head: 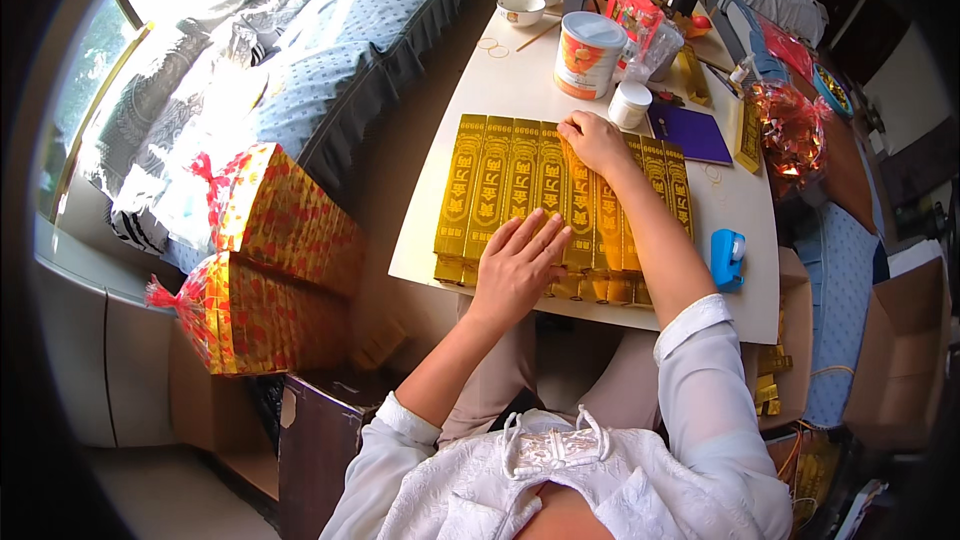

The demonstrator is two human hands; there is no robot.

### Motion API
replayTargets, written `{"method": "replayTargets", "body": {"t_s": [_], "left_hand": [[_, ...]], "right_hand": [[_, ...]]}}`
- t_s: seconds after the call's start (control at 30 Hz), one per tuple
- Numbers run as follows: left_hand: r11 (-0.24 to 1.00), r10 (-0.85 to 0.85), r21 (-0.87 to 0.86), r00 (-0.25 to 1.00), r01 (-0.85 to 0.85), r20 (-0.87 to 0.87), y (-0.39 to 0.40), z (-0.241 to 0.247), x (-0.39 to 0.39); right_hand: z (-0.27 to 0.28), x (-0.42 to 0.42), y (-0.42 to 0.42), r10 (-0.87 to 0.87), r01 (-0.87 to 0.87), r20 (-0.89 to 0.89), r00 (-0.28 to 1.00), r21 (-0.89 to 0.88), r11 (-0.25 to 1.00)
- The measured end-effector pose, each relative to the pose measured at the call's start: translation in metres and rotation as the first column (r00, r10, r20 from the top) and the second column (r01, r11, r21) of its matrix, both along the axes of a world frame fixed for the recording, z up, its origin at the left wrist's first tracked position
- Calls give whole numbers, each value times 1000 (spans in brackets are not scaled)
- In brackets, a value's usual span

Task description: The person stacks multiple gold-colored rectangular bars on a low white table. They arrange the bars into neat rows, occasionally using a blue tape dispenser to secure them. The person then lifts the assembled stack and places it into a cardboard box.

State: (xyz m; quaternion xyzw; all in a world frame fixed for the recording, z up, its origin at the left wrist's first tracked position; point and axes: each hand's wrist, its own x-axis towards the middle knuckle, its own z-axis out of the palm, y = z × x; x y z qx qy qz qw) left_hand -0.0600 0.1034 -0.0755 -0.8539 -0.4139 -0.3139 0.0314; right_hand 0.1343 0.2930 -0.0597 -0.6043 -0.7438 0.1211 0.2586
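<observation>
A row of several long gold paper boxes (519, 180) with printed characters lies side by side on the white table (431, 202). More gold boxes show beneath its near edge, so the stack has at least two layers. My left hand (521, 259) rests flat across the near part of the row, fingers extended and slightly apart. At the far end, my right hand (596, 141) touches the tops of the middle boxes with its fingers bent. Its fingertips are partly hidden, and I cannot tell whether they grip a box. My right forearm covers some boxes on the right.
A blue tape dispenser (727, 260) stands at the right edge. Beyond the boxes are a white jar (630, 104), a large canister (590, 55) and a purple booklet (688, 133). Wrapped red-and-gold bundles (281, 270) sit at left; an open carton (791, 337) is at right.
</observation>
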Motion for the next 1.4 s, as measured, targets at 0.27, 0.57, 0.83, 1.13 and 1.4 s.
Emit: {"method": "replayTargets", "body": {"t_s": [0.27,0.57,0.83,1.13,1.4], "left_hand": [[999,6,-37,1000,-6,-1,-1,4,2],[997,1,-77,998,-5,-57,0,5,0],[992,-48,-121,993,35,-108,-1,11,-4],[994,-55,-98,985,40,-161,-2,15,-2],[989,-59,-140,989,39,-139,-6,18,-1]], "right_hand": [[5,1,-4,-31,30,-4,1000,-53,998],[12,-1,-10,-35,39,60,998,-70,997],[12,4,-19,-36,38,20,999,-83,996],[3,1,-15,-60,61,22,998,-51,997],[1,2,-23,-47,47,-10,999,-2,999]]}}
